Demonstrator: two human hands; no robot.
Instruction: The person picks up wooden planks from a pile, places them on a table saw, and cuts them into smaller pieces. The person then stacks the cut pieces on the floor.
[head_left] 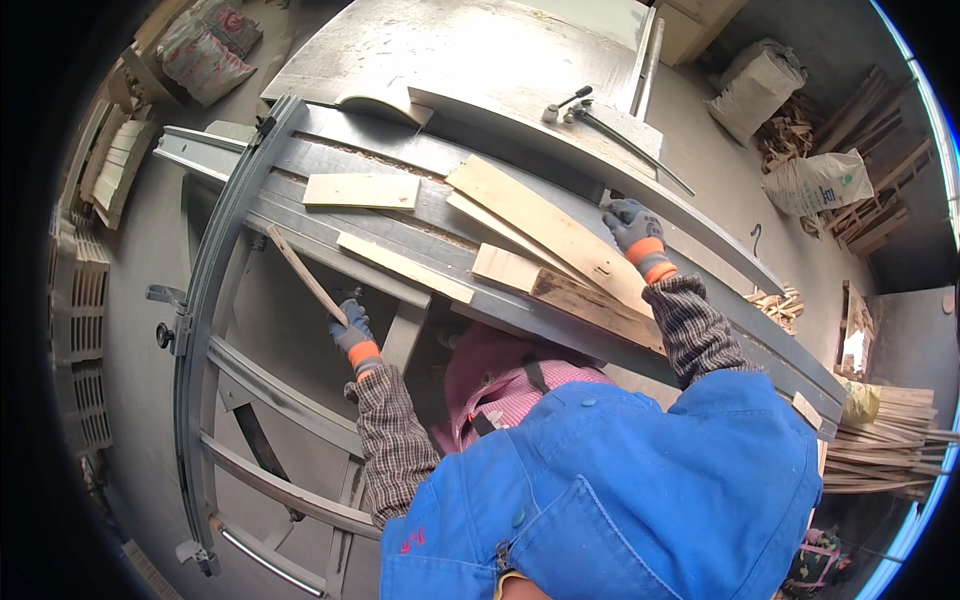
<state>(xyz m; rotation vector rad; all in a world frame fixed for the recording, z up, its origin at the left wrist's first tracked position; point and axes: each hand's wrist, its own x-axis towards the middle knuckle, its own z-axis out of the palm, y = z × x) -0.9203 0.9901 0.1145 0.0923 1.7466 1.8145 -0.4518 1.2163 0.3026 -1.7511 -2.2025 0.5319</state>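
My left hand (pixel 352 330), in a grey glove with an orange cuff, grips a thin wooden stick (pixel 305 275) over the open metal frame. My right hand (pixel 634 226), gloved alike, has its fingers curled beside the metal fence (pixel 520 140); what they hold, if anything, is hidden. Next to it lies a long pale board (pixel 540 215) with a small dark slot. A narrower board (pixel 500 228) lies partly under it, and a board with dark bark (pixel 595 305) lies nearer me. Farther left on the metal saw table (pixel 335 125) are a short board (pixel 362 190) and a thin strip (pixel 405 267).
A metal rail (pixel 215 260) with a clamp (pixel 172 318) borders the frame at left. A long rod tool (pixel 630 145) lies beyond the fence. White sacks (pixel 757 90) and wood scraps (pixel 880 120) stand at far right, stacked slats (pixel 890 440) at right. Sawdust lies on the table.
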